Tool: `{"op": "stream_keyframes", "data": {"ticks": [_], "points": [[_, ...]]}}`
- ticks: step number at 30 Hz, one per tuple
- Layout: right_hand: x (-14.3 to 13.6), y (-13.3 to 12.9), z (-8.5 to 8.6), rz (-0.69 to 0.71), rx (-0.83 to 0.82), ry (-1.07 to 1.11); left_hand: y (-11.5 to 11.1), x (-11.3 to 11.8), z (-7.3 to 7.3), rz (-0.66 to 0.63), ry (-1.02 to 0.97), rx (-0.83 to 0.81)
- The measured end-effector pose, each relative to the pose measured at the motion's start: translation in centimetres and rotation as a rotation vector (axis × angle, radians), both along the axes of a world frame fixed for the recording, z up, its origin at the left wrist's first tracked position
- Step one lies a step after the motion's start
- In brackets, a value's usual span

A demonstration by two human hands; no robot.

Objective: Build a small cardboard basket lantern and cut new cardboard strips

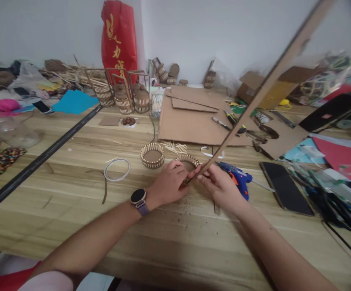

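Note:
A long, narrow cardboard strip [242,121] slants from my hands up toward the top right. Around its lower end, the fingers of my left hand [171,184] are closed; a watch is on that wrist. My right hand [219,186] grips the strip just beside, thumb and fingers pinched together. Right behind them sits a small round basket [188,159] of cardboard and short sticks, partly hidden by my hands. A second such basket [152,156] stands to its left. Dark crumbs lie on the table below my hands.
A blue glue gun [241,180] lies by my right hand, near a phone [285,188] and black scissors [342,208]. Cardboard sheets [181,125] and loose sticks are behind. White tape ring [117,169] and a long black strip [42,159] lie left; finished handled baskets [123,99] stand farther back.

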State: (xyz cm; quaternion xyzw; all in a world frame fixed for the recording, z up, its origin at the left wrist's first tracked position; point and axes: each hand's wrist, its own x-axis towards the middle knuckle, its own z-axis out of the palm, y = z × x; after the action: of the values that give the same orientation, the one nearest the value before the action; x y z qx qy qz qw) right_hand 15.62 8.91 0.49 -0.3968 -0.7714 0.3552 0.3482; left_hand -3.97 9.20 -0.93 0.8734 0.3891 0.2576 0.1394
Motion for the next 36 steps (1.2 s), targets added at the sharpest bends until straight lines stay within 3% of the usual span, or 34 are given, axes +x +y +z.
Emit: {"op": "stream_keyframes", "data": {"ticks": [11,19,31,36], "points": [[-0.7,-0.2,-0.2,-0.153,0.272,-0.093,0.3,0.9,-0.6,0.104,-0.018,0.001],[1.0,-1.0,-1.0,-0.470,0.425,-0.129,0.3,1.0,-0.4,0.106,0.029,0.008],[1.3,-1.0,-1.1,-0.472,0.481,-0.297,0.2,0.9,-0.7,0.092,-0.021,0.020],[2.6,-0.2,0.8,-0.549,0.426,-0.343,0.2,0.9,-0.8,0.102,-0.019,0.027]]}}
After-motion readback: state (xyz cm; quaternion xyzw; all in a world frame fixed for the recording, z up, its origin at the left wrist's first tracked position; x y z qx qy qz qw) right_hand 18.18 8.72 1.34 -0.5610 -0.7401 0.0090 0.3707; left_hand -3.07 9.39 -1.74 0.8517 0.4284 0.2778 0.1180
